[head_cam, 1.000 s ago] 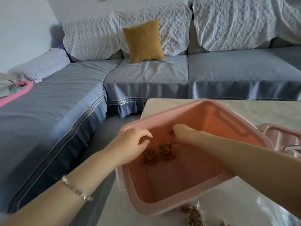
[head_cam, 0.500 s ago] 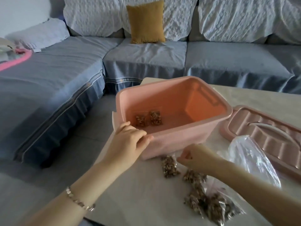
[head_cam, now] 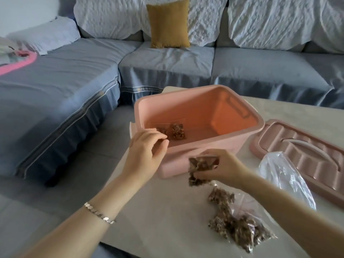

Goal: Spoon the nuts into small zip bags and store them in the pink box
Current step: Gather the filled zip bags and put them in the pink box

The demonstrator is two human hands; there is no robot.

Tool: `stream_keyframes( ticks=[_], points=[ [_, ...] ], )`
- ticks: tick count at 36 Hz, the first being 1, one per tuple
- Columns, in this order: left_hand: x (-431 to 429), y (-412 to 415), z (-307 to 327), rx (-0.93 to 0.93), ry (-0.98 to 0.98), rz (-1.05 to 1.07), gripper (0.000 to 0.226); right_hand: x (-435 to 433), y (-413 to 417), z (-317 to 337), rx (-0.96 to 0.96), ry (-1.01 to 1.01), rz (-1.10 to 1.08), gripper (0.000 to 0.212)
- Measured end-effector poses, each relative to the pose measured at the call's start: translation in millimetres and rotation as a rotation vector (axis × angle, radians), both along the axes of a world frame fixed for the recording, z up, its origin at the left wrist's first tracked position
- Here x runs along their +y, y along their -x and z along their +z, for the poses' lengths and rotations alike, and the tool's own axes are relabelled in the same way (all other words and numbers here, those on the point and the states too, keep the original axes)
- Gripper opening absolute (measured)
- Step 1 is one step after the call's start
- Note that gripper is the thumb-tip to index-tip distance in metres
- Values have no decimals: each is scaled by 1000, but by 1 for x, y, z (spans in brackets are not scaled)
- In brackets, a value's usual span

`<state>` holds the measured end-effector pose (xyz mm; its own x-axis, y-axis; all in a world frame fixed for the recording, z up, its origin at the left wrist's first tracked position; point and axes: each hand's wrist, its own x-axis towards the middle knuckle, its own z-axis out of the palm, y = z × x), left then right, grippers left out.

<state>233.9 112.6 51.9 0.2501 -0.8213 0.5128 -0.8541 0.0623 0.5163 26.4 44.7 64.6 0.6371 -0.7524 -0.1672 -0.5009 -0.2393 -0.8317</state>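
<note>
One zip bag (head_cam: 197,175) hangs pinched in the right hand (head_cam: 225,168), pink box (head_cam: 214,144) just beyond — left hand (head_cam: 145,155) loose, empty.

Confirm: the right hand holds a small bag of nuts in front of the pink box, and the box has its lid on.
The lid is off: the head view shows it lying on the table beside the pink box. The right hand does hold a small bag of nuts in front of the box.
</note>
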Motion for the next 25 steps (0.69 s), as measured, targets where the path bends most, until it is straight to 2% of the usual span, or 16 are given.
stream_keyframes(
  ticks=[2,4,6,11,17,19,22,25],
  points=[
    [-4,-1,6,86,-35,109,43,-9,1,46,-76,118,-28,37],
    [-8,0,10,204,-182,187,56,-27,-7,76,-165,236,-108,41],
    [-9,2,11,315,-282,209,67,-50,-26,89,-166,323,-132,45],
    [-9,1,8,409,-308,198,75,-110,-98,51,125,300,-20,34],
    [-9,-5,5,377,-314,189,79,-132,-163,-11,512,295,200,44],
    [-8,-4,6,376,-307,190,78,-131,-169,-20,555,234,247,41],
    [-7,-3,7,369,-298,193,75,-130,-167,-31,598,167,277,25],
    [-8,-4,5,351,-289,197,73,-129,-162,-31,623,237,290,26]
  ],
)
